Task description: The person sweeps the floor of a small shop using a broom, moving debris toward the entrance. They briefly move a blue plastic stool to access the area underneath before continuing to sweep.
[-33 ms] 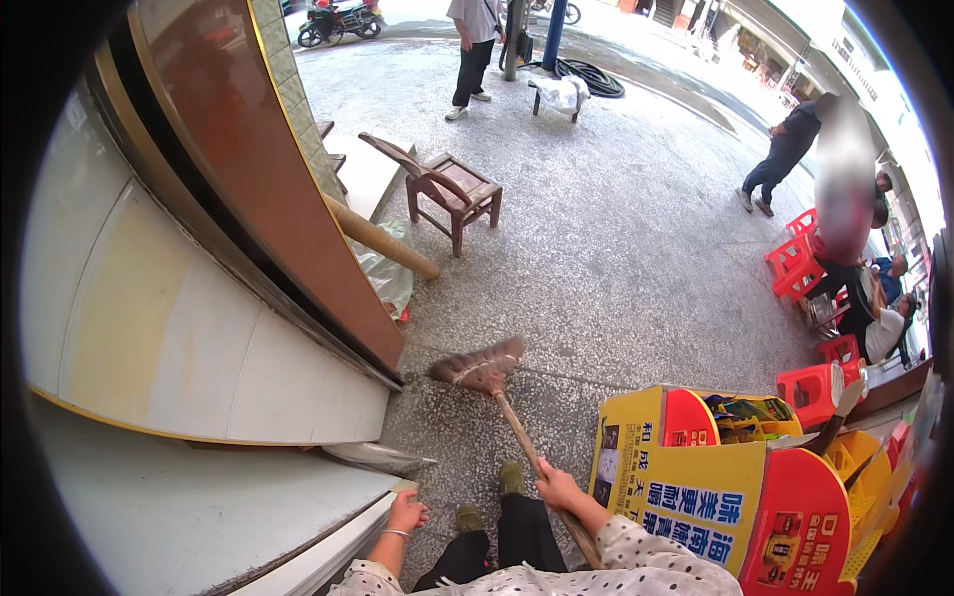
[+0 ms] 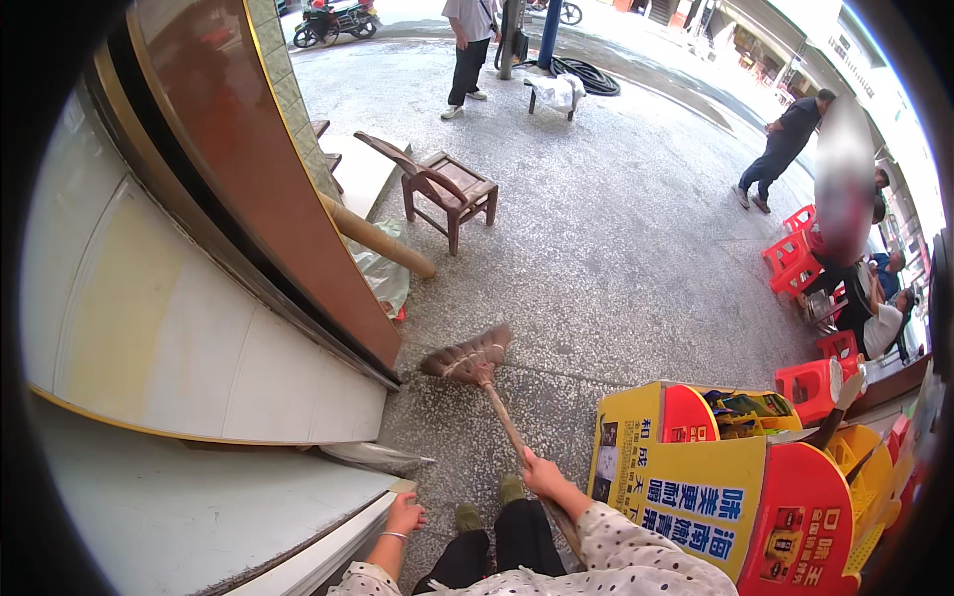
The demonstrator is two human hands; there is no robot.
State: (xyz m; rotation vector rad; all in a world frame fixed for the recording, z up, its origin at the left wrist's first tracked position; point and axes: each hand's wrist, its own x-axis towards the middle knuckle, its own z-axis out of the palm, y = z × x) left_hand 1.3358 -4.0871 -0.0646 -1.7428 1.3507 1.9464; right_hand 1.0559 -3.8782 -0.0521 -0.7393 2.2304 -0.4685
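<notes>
My right hand (image 2: 545, 477) is wrapped round the wooden handle of a broom (image 2: 505, 415). The handle slants from beside my right forearm up to the broom head. Its wide brown head (image 2: 467, 356) rests on or just over the speckled floor, near the foot of the brown door panel, and looks slightly smeared. My left hand (image 2: 405, 515) holds nothing; its fingers are loosely bent and apart. It hovers by the corner of a white counter (image 2: 328, 541), and I cannot tell whether it touches it. My green shoes (image 2: 467, 517) stand between counter and display stand.
At my right stands a yellow and red display stand (image 2: 676, 477) with packets. Ahead left are a wooden chair (image 2: 452, 194), a thick pole (image 2: 383, 238) and a plastic bag (image 2: 386, 278). Red stools (image 2: 790, 260) and several people are on the right; another person (image 2: 467, 60) stands far ahead.
The broom head has shifted slightly to the left over the floor. My right hand has moved a little left and up with the handle; my left hand has barely moved.
</notes>
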